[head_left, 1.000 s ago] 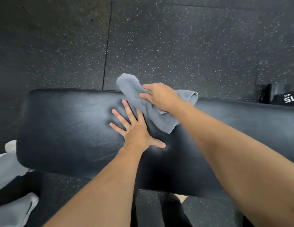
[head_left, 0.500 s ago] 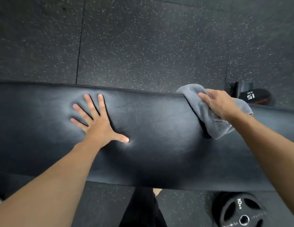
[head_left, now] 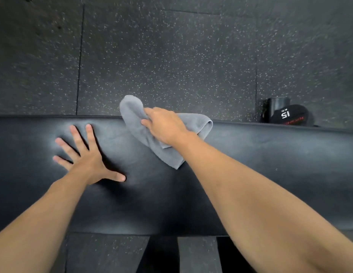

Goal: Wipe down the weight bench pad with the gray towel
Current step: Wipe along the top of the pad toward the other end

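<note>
The black padded weight bench pad (head_left: 260,164) runs across the whole view from left to right. My right hand (head_left: 164,125) presses the crumpled gray towel (head_left: 136,123) onto the pad's far edge near the middle, fingers gripping the cloth. One end of the towel hangs past the far edge, another corner points toward me. My left hand (head_left: 87,156) lies flat on the pad to the left of the towel, fingers spread, holding nothing.
Dark speckled rubber floor tiles (head_left: 171,56) lie beyond the bench. A black 15 kg weight (head_left: 288,115) sits on the floor behind the pad at the right. Part of the bench frame (head_left: 197,253) shows below the near edge.
My right hand has slid the towel leftward along the far edge, back toward my left hand. The left hand stays planted on the pad. The 10 kg plate has left the view.
</note>
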Demonstrator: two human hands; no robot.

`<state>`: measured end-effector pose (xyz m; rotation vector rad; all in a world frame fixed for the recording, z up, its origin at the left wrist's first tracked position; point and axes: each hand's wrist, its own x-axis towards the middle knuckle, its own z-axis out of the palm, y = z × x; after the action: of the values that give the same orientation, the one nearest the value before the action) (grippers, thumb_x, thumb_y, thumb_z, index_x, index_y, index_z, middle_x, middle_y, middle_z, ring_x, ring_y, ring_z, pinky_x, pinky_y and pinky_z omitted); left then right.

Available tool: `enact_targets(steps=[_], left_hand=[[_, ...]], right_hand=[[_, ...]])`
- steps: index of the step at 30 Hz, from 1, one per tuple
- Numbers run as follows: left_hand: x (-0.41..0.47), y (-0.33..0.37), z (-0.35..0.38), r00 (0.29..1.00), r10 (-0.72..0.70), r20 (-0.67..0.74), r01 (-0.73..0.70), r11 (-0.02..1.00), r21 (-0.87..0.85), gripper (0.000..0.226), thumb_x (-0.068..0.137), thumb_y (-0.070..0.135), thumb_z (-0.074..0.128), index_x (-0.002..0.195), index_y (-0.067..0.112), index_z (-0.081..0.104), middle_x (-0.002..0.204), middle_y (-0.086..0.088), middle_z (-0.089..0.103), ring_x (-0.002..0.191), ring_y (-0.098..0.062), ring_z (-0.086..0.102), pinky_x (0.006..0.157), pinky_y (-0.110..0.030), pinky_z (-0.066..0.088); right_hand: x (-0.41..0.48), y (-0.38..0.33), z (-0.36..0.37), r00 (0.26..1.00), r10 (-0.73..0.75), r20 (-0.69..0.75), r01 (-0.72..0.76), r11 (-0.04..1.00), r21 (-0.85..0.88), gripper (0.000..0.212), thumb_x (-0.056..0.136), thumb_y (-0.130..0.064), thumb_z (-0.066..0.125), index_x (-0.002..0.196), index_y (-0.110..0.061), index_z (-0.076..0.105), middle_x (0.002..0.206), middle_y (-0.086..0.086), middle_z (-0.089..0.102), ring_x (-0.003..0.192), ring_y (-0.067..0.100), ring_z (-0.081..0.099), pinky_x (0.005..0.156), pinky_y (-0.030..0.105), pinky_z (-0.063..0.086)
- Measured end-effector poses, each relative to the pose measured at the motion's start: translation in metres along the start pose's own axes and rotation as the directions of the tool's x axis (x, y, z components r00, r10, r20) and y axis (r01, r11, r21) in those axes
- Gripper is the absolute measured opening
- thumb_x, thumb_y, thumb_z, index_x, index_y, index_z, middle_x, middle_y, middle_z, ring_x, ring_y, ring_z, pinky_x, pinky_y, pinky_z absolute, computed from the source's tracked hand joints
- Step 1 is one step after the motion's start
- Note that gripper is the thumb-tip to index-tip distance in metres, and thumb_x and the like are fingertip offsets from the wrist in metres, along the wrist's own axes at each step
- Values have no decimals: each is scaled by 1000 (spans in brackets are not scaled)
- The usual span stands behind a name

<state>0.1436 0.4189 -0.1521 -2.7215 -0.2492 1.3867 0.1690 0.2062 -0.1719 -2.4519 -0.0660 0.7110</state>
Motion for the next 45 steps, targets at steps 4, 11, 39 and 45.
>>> enact_targets(steps=[4, 11, 39, 45], left_hand=[[-18, 53, -12, 983, -184, -4, 184, 981, 61, 168, 51, 41, 97, 146, 14, -39, 157, -20, -38, 149, -48, -18, 116, -68, 2], [-91, 258, 31, 962, 272, -11, -272, 959, -85, 143, 69, 35, 87, 152, 30, -29, 160, -5, -36, 147, -47, -25, 115, -70, -1], [-100, 351, 68, 993, 113, 42, -111, 993, -52, 171, 34, 76, 85, 147, 32, -35, 142, -12, -58, 133, -55, -42, 107, -74, -13], [-105, 354, 67, 993, 110, 36, -109, 993, -36, 173, 30, 70, 90, 148, 36, -33, 143, -11, -57, 135, -54, -40, 107, -73, -13]], right_hand=[[-18, 29, -9, 1000, 3, -16, -4, 999, -52, 23, 106, -34, 38, 109, -16, 52, 111, 6, 59, 102, 30, 58, 79, 35, 32], [-115, 187, -78, 967, 252, -44, -252, 968, 15, 24, 104, -34, 40, 88, -18, 48, 96, 8, 62, 92, 32, 57, 70, 37, 35], [-159, 258, -98, 974, 176, -145, -171, 984, 41, 22, 104, -34, 39, 94, -18, 50, 103, 7, 64, 94, 30, 58, 72, 34, 28], [-228, 367, -131, 901, 372, -223, -365, 928, 72, 28, 103, -38, 41, 82, -18, 43, 91, 7, 62, 91, 32, 58, 73, 41, 41]])
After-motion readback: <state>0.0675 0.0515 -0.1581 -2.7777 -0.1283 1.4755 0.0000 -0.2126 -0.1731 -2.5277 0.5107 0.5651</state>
